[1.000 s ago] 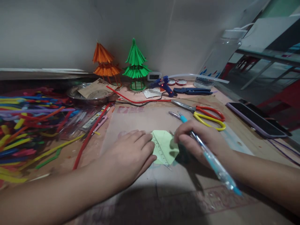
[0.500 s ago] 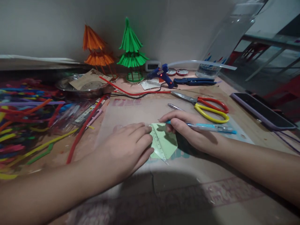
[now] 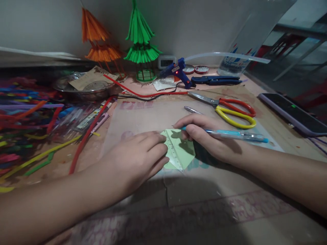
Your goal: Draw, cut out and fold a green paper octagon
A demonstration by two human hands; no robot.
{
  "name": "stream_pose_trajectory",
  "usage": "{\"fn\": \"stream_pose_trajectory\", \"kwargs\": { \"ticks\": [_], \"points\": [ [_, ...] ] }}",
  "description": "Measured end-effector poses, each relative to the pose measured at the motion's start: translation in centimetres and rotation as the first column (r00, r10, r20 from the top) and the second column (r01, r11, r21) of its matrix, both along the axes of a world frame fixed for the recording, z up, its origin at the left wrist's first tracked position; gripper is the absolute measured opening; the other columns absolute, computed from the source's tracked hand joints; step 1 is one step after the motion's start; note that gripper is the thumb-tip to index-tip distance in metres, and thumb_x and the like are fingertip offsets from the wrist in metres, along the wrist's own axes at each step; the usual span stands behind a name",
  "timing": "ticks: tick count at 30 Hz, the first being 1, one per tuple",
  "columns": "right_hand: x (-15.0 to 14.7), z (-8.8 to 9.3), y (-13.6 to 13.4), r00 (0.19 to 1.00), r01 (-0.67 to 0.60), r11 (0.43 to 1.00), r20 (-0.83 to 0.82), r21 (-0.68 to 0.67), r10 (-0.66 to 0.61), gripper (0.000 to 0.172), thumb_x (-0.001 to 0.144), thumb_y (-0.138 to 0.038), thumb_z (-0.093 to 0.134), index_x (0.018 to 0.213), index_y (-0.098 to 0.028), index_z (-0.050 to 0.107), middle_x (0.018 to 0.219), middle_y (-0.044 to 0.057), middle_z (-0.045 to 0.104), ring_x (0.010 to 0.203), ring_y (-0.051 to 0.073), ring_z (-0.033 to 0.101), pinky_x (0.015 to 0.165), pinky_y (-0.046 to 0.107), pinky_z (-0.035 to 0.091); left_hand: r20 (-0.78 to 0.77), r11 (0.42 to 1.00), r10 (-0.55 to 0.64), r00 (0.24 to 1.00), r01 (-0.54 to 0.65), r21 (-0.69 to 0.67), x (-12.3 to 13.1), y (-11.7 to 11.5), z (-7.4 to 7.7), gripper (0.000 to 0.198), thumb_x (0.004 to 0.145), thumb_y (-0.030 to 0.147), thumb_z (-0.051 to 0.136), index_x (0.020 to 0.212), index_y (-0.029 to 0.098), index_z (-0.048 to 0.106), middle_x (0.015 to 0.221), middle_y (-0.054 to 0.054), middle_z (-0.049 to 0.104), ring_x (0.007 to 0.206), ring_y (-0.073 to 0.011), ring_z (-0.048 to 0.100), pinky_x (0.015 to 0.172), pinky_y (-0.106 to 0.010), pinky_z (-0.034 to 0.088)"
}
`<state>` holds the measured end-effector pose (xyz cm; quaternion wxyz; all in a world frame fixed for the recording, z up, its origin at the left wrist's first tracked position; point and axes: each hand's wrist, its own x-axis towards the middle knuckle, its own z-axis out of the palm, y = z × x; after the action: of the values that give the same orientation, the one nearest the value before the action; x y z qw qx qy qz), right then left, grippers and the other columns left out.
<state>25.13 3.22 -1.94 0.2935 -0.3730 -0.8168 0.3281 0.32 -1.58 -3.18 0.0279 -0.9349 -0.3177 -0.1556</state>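
Note:
My left hand lies palm down, fingers together, holding a clear pointed ruler against a small piece of light green paper. The ruler runs slantwise across the paper; its left part is hidden under my fingers. In my right hand is a light blue pen, pinched between thumb and fingers. The pen tip is by the paper's upper edge; whether it touches I cannot tell. Just behind the right hand lies a silver pen, and scissors with red and yellow handles lie to its right.
At the back stand an orange pavilion model, a green one, and a blue glue gun with its light on. Blue pliers, a phone and a large bottle are right. Pipe cleaners crowd the left.
The view has tilted and shifted slightly, so the things at the back sit higher. Both hands keep their hold on the ruler and the pen, with barely any movement over the paper.

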Motion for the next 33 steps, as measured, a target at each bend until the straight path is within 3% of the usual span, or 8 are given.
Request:
{"fn": "stream_pose_trajectory", "kwargs": {
  "ticks": [11, 23, 33],
  "points": [
    [-0.17, 0.15, -0.04, 1.0, -0.015, 1.0, 0.001, -0.004, 0.015, 0.035, 0.105, -0.046, 0.051, 0.112, -0.02, 0.074, 0.087, 0.005, 0.072, 0.076, 0.019, 0.064, 0.074, 0.032, 0.051, -0.049, 0.997, 0.069, 0.996, -0.07, -0.02, -0.31, 0.01, 0.22, 0.03, 0.11, 0.034, 0.039, 0.106, 0.016, 0.063, 0.119, -0.015, 0.068, 0.1, -0.0314, 0.069, 0.082, -0.049, 0.06],
    [-0.33, 0.39, -0.06, 1.0, -0.016, 1.0, 0.011, 0.01, 0.016, 0.032, 0.104, -0.042, 0.052, 0.11, -0.019, 0.074, 0.086, 0.004, 0.072, 0.076, 0.017, 0.064, 0.071, 0.031, 0.049, -0.037, 0.999, 0.037, 0.999, -0.038, -0.006, -0.18, 0.25, 0.09, 0.027, 0.109, 0.031, 0.042, 0.105, 0.016, 0.064, 0.117, -0.015, 0.068, 0.103, -0.0327, 0.068, 0.083, -0.052, 0.061],
    [-0.36, 0.36, -0.15, 1.0, 0.001, 1.0, 0.021, 0.011, -0.001, 0.029, 0.104, -0.041, 0.053, 0.108, -0.021, 0.074, 0.085, 0.004, 0.073, 0.074, 0.018, 0.065, 0.071, 0.031, 0.05, 0.044, 0.999, -0.036, 0.998, 0.035, 0.02, -0.07, 0.4, -0.15, 0.023, 0.109, 0.024, 0.045, 0.11, 0.014, 0.066, 0.117, -0.013, 0.072, 0.111, -0.0289, 0.067, 0.097, -0.046, 0.059]
  ]
}}
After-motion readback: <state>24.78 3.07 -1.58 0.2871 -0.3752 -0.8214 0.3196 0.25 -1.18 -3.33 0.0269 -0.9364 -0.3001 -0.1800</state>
